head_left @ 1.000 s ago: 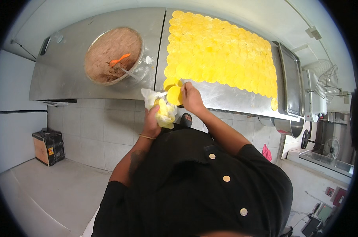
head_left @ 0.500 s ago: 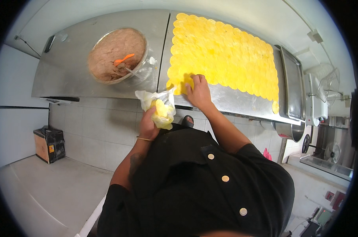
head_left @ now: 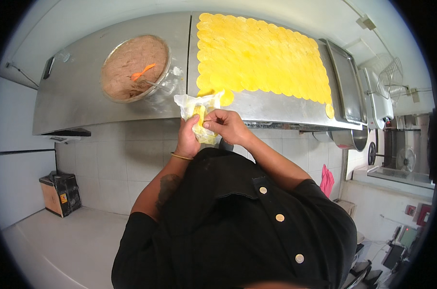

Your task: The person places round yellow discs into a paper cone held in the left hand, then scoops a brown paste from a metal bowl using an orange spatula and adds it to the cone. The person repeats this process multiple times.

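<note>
My left hand (head_left: 186,139) is wrapped round a crumpled clear plastic bag (head_left: 183,102) at the table's front edge. Yellow round dough wrappers (head_left: 198,115) show in the bag's mouth. My right hand (head_left: 229,127) has come against them, thumb and fingers pinched on a wrapper; its fingertips partly cover the stack. Beyond both hands, a large sheet of overlapping yellow wrappers (head_left: 262,58) covers much of the right-hand metal table. A front-row wrapper (head_left: 226,98) lies just behind the bag, and a single one (head_left: 329,111) sits at the front right corner.
Left on the metal table (head_left: 78,96) stands a big bowl of brownish-pink filling (head_left: 136,60). An orange-ended spatula (head_left: 142,72) and a metal-handled utensil (head_left: 158,86) rest in it. A metal tray (head_left: 347,89) lies at the right end. A black-and-tan box (head_left: 61,195) stands on the floor, left.
My right hand has left the table's wrappers and drawn back to the bag, pinching at the stack. A wrapper now lies in the front row where it was. The view has shifted slightly.
</note>
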